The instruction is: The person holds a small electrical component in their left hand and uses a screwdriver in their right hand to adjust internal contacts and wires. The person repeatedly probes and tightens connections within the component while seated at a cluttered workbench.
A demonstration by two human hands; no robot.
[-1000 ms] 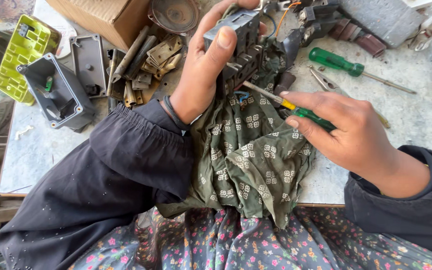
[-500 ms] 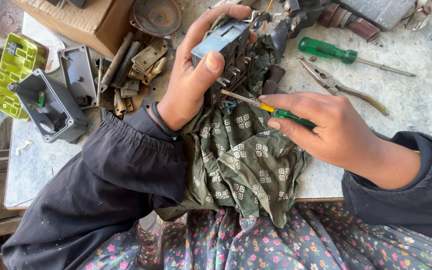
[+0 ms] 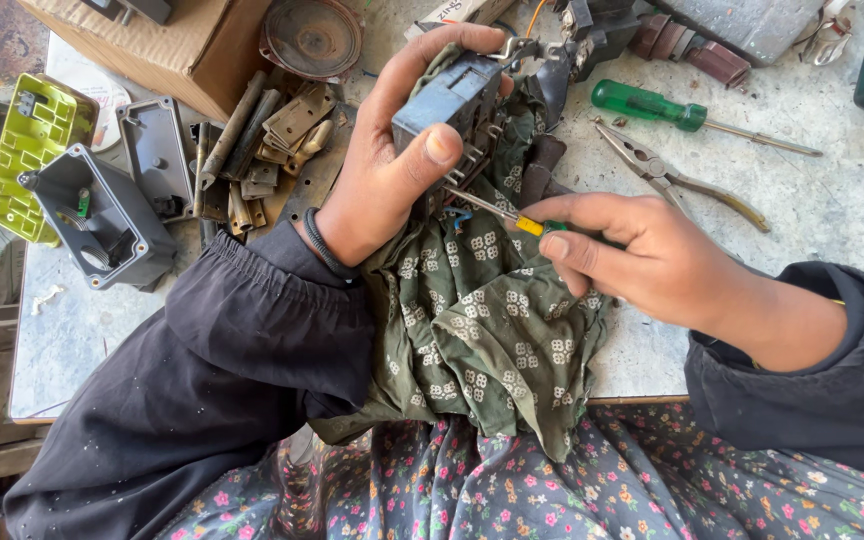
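A grey table carries a green patterned cloth. Above the cloth, the left hand wraps closed fingers around a dark switch block. The right hand pinches a small screwdriver, its tip touching the block's underside.

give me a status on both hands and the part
Left hand grips grey block, thumb on its face. Right hand holds small screwdriver, tip at block's underside. Green cloth bunched beneath; pliers lie clear.
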